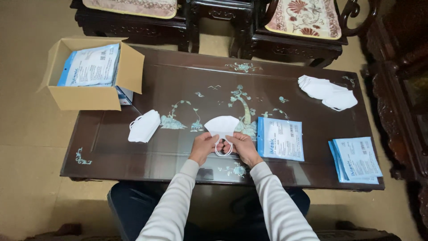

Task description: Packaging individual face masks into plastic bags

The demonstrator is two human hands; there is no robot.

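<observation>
Head view: white folded mask is held just above the dark inlaid surface, near its front edge. My left hand and right hand have their fingers closed on its lower edge and ear loops. Just right lies a blue-and-white packet; further right, more packets. Left lies another mask; behind it, a cardboard box. Far right, stacked masks.

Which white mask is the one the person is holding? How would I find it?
Look at the long dark table with pale tree pictures on its top. Near the middle of its front edge, the left hand and right hand hold one folded white mask. Unlike the mask piles lying flat, it is fanned open between two hands, ear loops dangling.
</observation>
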